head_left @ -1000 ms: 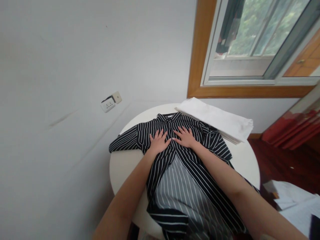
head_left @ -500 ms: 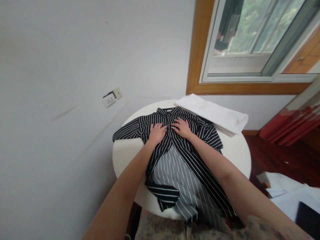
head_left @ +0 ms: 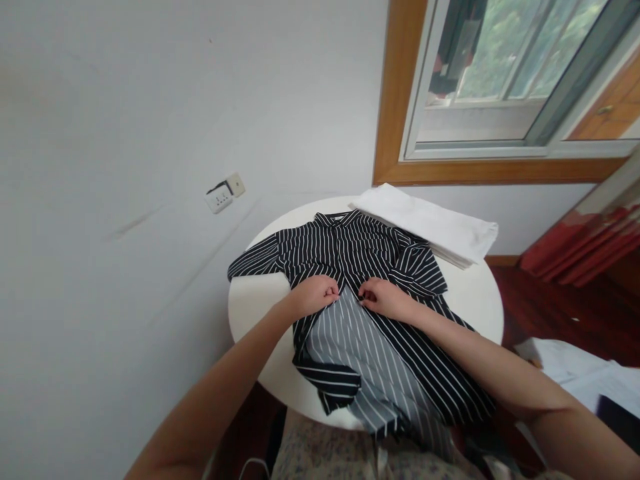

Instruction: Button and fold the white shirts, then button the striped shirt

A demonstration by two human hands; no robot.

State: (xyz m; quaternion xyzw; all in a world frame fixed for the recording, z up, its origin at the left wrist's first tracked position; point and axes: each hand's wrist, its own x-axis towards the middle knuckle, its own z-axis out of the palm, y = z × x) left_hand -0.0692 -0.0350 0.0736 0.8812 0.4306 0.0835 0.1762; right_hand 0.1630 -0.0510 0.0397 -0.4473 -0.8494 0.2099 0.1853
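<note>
A black shirt with white stripes (head_left: 345,247) lies spread on a round white table (head_left: 255,297), collar toward the wall. Its front parts below the chest, showing the greyish inside of the back panel. My left hand (head_left: 317,295) is closed on the left front edge where the opening begins. Across the gap, my right hand (head_left: 383,298) pinches the other front edge with curled fingers. The left sleeve stretches out over the table; the right sleeve is folded in bunches. The shirt's hem hangs over the near table edge.
A folded white cloth (head_left: 430,223) lies at the table's far right, touching the shirt's shoulder. The wall with a socket (head_left: 219,199) stands close on the left. Papers (head_left: 575,367) and a red curtain (head_left: 580,243) are at the right.
Both hands have moved from lying flat on the shirt's chest down toward me, to the top of the front opening. Their fingers have curled closed on the edges.
</note>
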